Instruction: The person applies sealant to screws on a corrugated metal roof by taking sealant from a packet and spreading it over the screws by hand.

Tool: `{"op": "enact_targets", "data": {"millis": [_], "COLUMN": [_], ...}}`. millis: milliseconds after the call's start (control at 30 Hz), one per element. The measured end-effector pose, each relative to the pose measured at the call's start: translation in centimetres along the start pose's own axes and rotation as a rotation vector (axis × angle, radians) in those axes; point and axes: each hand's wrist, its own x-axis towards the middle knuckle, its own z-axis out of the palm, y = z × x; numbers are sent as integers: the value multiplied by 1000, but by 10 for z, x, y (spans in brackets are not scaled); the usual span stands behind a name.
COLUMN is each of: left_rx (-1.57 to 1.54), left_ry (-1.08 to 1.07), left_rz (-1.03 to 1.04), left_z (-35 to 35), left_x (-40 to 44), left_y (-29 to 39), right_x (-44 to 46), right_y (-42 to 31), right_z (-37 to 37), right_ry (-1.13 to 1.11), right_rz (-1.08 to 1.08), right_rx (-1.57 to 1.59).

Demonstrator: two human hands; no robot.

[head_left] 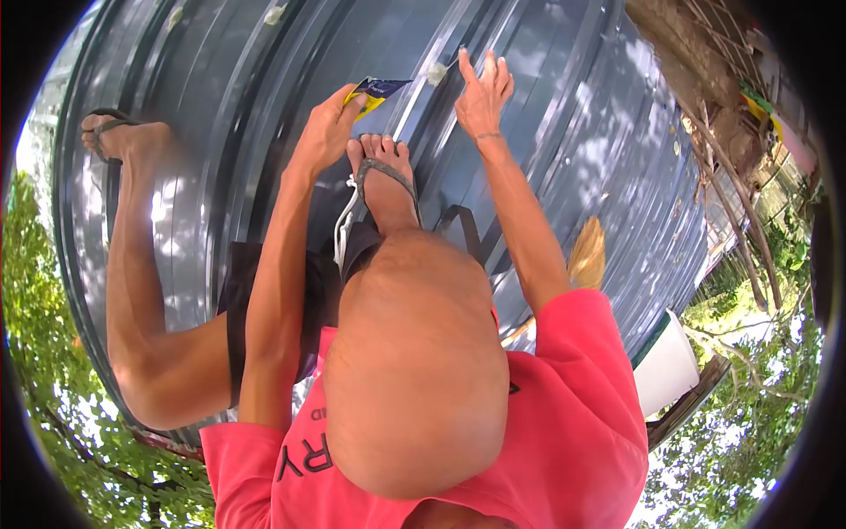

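My left hand (330, 128) is closed on a yellow and dark blue packet (374, 93), pinched at its near edge. To its right, my right hand (483, 99) is raised over the metal roofing with its fingers stretched out and apart. Close to its foremost fingertip sits a small whitish dab (436, 74) on a rib of the roofing (538, 115); a thin dark line shows between the two, and I cannot make out what it is. Between my hands rests my right foot (385, 181) in a dark flip-flop, with a white cord (344, 225) beside it.
More whitish dabs (275, 14) dot the roofing at the upper left. My left foot (119, 138) is braced far left. A straw-coloured brush-like thing (588, 251) lies beyond my right forearm. Branches (736, 203) and a white object (667, 366) stand along the right edge.
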Motion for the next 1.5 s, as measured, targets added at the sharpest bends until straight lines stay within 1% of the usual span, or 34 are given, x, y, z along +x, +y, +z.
{"op": "enact_targets", "data": {"millis": [100,233,333,433,533,633,733,833,933,1033,1167,1267,1367,1433,1500], "left_rx": [-34,-14,-36,-52,-58,-63,-64,-19,-59,-58,-71,-77,-66,-65,-53], "left_ry": [-18,12,15,3,-14,1,-4,2,-10,23,18,10,19,21,0], "left_rz": [20,23,88,78,61,77,110,-3,51,94,75,68,78,87,42], "left_z": [-1,0,2,3,1,4,2,2,2,4,4,3,2,2,2], "left_x": [2,-3,0,2,0,3,2,0,1,1,1,1,1,0,0], "left_y": [0,4,-3,-6,-3,-7,-6,3,-2,-6,-7,-7,-4,-5,-5], "right_x": [-4,-6,-3,-7,-16,-34,-40,-40,-38,-33,-30,-40,-51,-51,-50], "right_y": [6,1,-5,-3,-7,-16,-20,-22,-14,-9,-3,-10,-19,-22,-20], "right_z": [-1,-5,-9,-7,-8,-1,1,2,6,2,10,11,17,18,17], "right_ry": [6,-43,-87,-27,-47,-66,-46,-75,-57,-74,-76,-126,-121,-107,-85], "right_rz": [-212,-271,-343,-332,-259,-197,-173,-176,-192,-157,-123,-44,47,40,21], "right_rx": [-7,-64,-134,-141,-137,-66,-69,-70,-129,-143,-83,35,176,176,136]}}
